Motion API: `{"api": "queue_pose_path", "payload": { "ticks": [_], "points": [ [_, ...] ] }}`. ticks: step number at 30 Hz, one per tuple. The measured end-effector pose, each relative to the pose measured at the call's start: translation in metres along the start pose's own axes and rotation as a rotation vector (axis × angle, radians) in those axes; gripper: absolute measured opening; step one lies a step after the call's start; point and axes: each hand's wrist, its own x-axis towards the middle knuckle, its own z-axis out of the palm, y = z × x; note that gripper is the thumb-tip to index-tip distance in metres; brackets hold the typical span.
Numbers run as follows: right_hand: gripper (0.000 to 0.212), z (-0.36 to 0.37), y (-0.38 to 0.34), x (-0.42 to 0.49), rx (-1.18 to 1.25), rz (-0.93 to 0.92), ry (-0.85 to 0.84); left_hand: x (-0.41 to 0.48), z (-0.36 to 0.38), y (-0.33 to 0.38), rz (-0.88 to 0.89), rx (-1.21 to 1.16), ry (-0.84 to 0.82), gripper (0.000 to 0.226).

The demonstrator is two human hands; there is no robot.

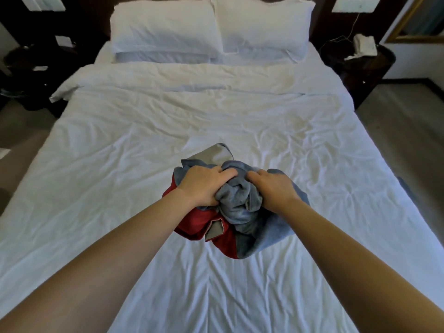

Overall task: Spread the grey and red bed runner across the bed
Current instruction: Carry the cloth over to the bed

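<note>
Grey and red crumpled fabric bed runner (240,212) bunched beneath left hand (204,186) and right hand (276,191), both clenched on folds; person should find edges, then draw outward.

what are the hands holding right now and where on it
Both hands grip the bunched-up grey and red bed runner at its top: the left hand on the left of the bundle, the right hand on the right, fingers dug into grey folds.

Matt soft cloth runner (240,207) in grey and red, bunched on creased white cotton-like sheet (144,164), 2 smooth white cloth pillows (165,27) beyond runner, dark glossy wood nightstand (367,66)
</note>
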Motion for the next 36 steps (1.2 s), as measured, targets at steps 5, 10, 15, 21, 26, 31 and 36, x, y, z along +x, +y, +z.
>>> {"api": "queue_pose_path", "payload": {
  "ticks": [5, 10, 15, 21, 26, 31, 36],
  "points": [
    [0.028, 0.043, -0.008, 0.003, 0.04, -0.001, -0.068, -0.004, 0.046, 0.0, -0.004, -0.02, -0.055, 0.05],
    [0.023, 0.083, -0.013, 0.007, 0.058, -0.026, -0.113, -0.01, 0.088, 0.0, -0.021, -0.057, -0.116, 0.049],
    [0.023, 0.118, -0.014, 0.007, 0.077, -0.034, -0.16, -0.013, 0.122, 0.003, -0.026, -0.096, -0.149, 0.045],
    [0.023, 0.16, -0.013, 0.002, 0.099, -0.032, -0.202, -0.014, 0.165, 0.015, -0.028, -0.108, -0.152, 0.044],
    [0.022, 0.191, -0.012, -0.004, 0.124, -0.028, -0.226, -0.018, 0.197, 0.026, -0.037, -0.122, -0.158, 0.042],
    [0.024, 0.219, -0.007, -0.015, 0.16, 0.013, -0.232, -0.012, 0.219, 0.035, -0.022, -0.133, -0.16, 0.045],
    [0.034, 0.239, 0.003, -0.021, 0.205, 0.083, -0.207, -0.002, 0.237, 0.037, -0.063, -0.159, -0.163, 0.064]
  ]
}}
